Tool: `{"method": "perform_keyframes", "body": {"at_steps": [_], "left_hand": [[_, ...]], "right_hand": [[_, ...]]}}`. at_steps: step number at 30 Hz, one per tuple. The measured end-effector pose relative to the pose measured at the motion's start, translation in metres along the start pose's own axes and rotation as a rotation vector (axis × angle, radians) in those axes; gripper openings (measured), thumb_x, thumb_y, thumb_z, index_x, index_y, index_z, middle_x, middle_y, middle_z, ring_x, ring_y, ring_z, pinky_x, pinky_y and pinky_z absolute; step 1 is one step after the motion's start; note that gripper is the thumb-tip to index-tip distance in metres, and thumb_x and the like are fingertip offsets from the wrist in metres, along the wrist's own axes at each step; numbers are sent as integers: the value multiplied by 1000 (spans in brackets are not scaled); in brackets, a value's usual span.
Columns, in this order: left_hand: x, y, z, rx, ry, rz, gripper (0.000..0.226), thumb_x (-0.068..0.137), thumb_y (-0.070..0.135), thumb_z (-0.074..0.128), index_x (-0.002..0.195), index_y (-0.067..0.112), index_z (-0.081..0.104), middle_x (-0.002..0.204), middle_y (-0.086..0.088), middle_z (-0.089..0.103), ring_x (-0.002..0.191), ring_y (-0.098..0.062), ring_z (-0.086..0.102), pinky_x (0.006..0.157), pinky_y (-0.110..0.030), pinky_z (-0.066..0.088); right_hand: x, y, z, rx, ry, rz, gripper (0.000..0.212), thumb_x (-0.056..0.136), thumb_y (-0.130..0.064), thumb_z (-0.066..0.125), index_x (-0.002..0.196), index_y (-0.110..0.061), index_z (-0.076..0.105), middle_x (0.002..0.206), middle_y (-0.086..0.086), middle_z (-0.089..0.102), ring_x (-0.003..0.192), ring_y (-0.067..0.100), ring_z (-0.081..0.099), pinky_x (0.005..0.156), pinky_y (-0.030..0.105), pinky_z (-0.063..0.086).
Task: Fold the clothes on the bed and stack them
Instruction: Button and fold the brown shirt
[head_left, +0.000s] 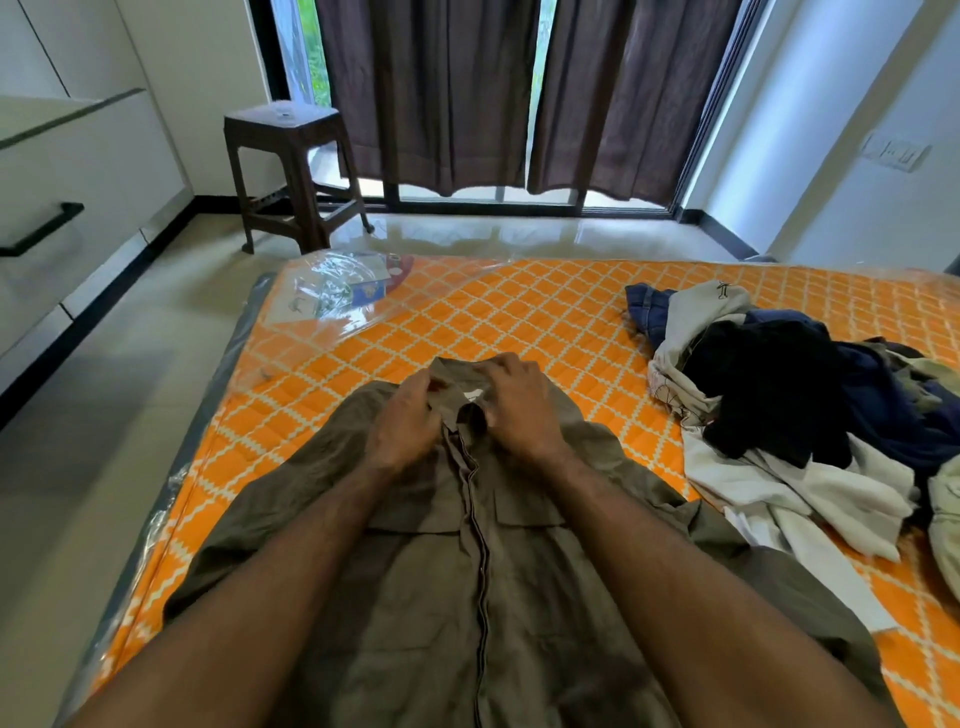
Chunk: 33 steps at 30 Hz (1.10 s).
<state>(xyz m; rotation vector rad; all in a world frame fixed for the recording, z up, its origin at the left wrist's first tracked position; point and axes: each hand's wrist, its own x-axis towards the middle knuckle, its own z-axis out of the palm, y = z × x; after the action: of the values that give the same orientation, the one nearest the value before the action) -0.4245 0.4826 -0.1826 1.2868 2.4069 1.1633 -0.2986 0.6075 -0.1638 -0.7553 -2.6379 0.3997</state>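
- The left hand (402, 423) lies on the collar area of an olive-brown shirt (467, 587), fingers curled and pinching the collar fabric just left of the placket.
- The right hand (519, 410) sits just beside it, nearly touching, its fingers bent down over the right side of the collar and gripping the cloth there.
- Between the two hands the collar stands slightly bunched, with a small pale label showing under the right fingertips.
- The shirt is spread front-up, its body running back from the hands toward the person and under both forearms; the buttoned placket runs down the middle as a dark line.
- Below the wrists, a flapped chest pocket lies on each side of the placket.
- The cloth is wrinkled, and the short sleeves spread outward to either side of the forearms.
- It lies on a mattress (519, 312) with an orange and white lattice pattern, wrapped in clear plastic.
- To the right of the right hand, well apart, lies an unfolded heap of clothes (779, 405): white, black, navy and pale green pieces tangled together.
- Beyond the left hand, at the far corner of the mattress, lies a clear plastic packet (337, 291).
- Farther off in that direction a brown stool (291, 171) stands on the floor before dark curtains (519, 93).
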Motion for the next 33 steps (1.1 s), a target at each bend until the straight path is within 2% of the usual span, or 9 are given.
{"method": "perform_keyframes", "body": {"at_steps": [3,6,11,14,16,19,23,29,33], "left_hand": [[27,14,-5,269,-168,146,48,88,10,54,134,21,49,133,-3,56,122,-26,50,100,-47,43],[41,25,1,558,-366,165,46,96,29,53,141,26,44,143,1,50,135,-25,38,106,-54,29],[43,16,13,808,-495,250,32,101,38,47,131,30,53,141,1,48,137,-24,37,109,-61,21],[44,15,16,882,-383,298,25,95,35,56,120,32,55,121,2,49,125,-22,43,107,-58,22],[47,17,15,847,-348,311,19,94,32,57,113,30,55,118,4,52,125,-20,42,110,-58,18],[49,25,5,495,-346,224,6,97,30,55,100,28,50,105,6,59,118,-18,50,113,-53,14],[49,37,-19,204,-307,224,5,97,23,62,101,21,60,90,11,61,93,-10,56,90,-31,32],[50,38,-34,266,-247,239,7,91,31,68,91,35,62,84,18,64,92,-11,65,95,-46,43],[50,49,-36,226,-264,225,8,90,28,71,94,22,68,91,7,71,89,-15,66,87,-38,49]], "right_hand": [[12,3,-4,-360,-237,-167,49,90,-29,65,138,-23,55,158,3,30,146,30,20,115,57,16],[1,15,-1,-369,-223,-260,33,91,-27,67,123,-24,66,150,4,42,148,29,24,117,60,6],[-24,48,-12,-232,33,-474,4,89,-22,68,91,-20,70,99,0,66,120,24,55,110,44,16],[-36,59,-19,-290,21,-540,21,93,-28,51,90,-21,71,91,-5,68,106,22,61,103,39,25],[-39,61,-21,-296,26,-500,26,94,-32,45,90,-26,70,86,-8,65,98,20,60,102,41,26],[-39,58,-22,-191,46,-403,14,93,-28,60,93,-29,73,90,-9,66,100,20,58,102,39,23],[-34,39,-30,-62,48,-275,12,90,-26,70,99,-29,77,99,-9,68,106,23,56,97,37,24],[-32,16,-50,8,27,-279,14,92,-27,69,103,-31,76,99,-10,65,101,19,50,87,34,24],[-33,5,-57,-55,-35,-297,16,93,-29,66,106,-35,75,102,-9,63,103,16,45,92,39,28]]}}
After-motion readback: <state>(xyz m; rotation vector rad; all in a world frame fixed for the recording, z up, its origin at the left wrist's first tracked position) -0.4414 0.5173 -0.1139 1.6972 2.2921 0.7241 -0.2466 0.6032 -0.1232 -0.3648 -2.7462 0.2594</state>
